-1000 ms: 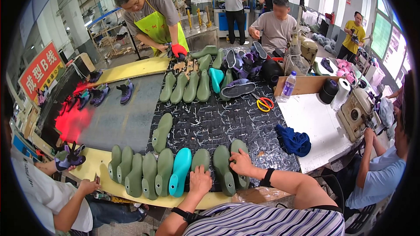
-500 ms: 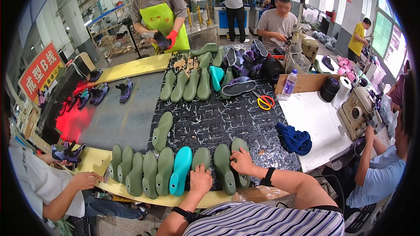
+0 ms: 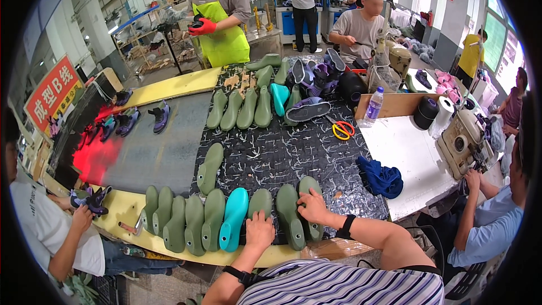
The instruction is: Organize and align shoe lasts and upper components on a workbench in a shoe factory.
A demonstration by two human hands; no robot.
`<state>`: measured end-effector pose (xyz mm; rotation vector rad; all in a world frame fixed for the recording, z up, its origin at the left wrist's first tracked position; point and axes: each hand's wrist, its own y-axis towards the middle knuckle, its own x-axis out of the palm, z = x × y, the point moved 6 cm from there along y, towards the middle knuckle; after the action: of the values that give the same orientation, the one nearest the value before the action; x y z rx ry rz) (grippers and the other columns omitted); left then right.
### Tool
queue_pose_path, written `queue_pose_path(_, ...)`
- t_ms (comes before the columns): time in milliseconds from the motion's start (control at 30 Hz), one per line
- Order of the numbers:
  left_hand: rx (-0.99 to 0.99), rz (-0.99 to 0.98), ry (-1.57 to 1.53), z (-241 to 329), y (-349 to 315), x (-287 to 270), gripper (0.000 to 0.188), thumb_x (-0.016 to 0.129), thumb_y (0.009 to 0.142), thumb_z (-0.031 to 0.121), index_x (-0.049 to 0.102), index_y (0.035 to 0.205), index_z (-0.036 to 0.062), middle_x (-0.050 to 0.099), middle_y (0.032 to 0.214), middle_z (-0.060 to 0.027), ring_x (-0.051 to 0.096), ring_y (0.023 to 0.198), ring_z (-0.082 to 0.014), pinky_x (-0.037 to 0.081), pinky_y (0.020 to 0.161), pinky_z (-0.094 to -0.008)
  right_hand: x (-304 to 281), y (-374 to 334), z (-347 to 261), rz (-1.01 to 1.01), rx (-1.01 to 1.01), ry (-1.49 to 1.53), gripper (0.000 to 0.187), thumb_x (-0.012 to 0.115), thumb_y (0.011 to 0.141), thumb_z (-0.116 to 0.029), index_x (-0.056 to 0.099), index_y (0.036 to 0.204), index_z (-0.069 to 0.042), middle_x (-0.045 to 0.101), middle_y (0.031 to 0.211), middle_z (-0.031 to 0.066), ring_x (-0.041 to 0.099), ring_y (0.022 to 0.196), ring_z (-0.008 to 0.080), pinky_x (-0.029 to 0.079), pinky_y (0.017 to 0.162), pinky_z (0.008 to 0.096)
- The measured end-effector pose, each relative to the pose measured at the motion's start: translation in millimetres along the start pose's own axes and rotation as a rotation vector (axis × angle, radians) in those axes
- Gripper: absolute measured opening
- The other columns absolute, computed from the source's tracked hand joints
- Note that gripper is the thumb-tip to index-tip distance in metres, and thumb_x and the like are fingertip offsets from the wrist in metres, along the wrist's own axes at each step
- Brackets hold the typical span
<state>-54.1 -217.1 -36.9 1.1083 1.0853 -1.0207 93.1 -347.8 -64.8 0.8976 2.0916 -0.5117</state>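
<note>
My left hand [image 3: 260,231] is closed over the heel end of a green shoe last [image 3: 260,200] at the table's near edge. To its right, my right hand [image 3: 314,208] grips another green last [image 3: 310,185], its fingers over the upper side. Between my hands lies a green last [image 3: 290,214] with a round hole in its heel. Left of my left hand is a turquoise last [image 3: 233,214], then a row of several green lasts [image 3: 194,223]. One more green last [image 3: 210,166] lies farther in. My palms hide parts of the lasts they hold.
Across the black work mat [image 3: 271,155] are more lasts [image 3: 246,110], purple shoes [image 3: 307,111] and scissors [image 3: 342,130]. A blue cloth [image 3: 379,178] and a bottle [image 3: 374,106] are to the right. A conveyor [image 3: 164,155] carries shoes at left. Co-workers sit and stand around.
My hands stay almost where they were. The co-worker at left has drawn a hand back from the row of lasts to a shoe. The one in the green apron has shifted and straightened.
</note>
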Motion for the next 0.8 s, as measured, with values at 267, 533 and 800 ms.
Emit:
queue_pose_path(267, -0.006, -0.002, -0.005, 0.5, 0.0, -2.3, 0.023, 0.064, 0.074, 0.021, 0.067, 0.089, 0.0045, 0.053, 0.111, -0.0153, 0.050, 0.106, -0.0314, 0.042, 0.076, -0.0443, 0.0, -0.4, -0.6, -0.001, 0.007, -0.007, 0.026, 0.058, 0.075, -0.021, 0.070, 0.095, -0.009, 0.055, 0.129, 0.0113, 0.034, 0.130, 0.0427, 0.026, 0.109, 0.0463)
queue_pose_path(533, -0.011, 0.007, -0.022, 0.7, 0.1, -1.3, 0.020, 0.063, 0.074, 0.018, 0.066, 0.089, 0.0042, 0.053, 0.112, -0.0162, 0.050, 0.106, -0.0325, 0.042, 0.076, -0.0447, 0.0, 0.0, 0.8, 0.040, -0.030, -0.007, 0.026, 0.058, 0.074, -0.021, 0.071, 0.092, -0.008, 0.057, 0.127, 0.0133, 0.037, 0.126, 0.0458, 0.029, 0.105, 0.0487)
queue_pose_path(800, -0.016, -0.005, -0.036, -0.9, -0.7, 1.7, 0.024, 0.066, 0.073, 0.019, 0.065, 0.089, 0.0023, 0.053, 0.115, -0.0186, 0.049, 0.110, -0.0344, 0.042, 0.079, -0.0467, 0.9, 0.7, 1.0, 0.023, -0.022, -0.010, 0.026, 0.057, 0.075, -0.021, 0.070, 0.093, -0.008, 0.056, 0.127, 0.0129, 0.036, 0.127, 0.0450, 0.028, 0.107, 0.0473)
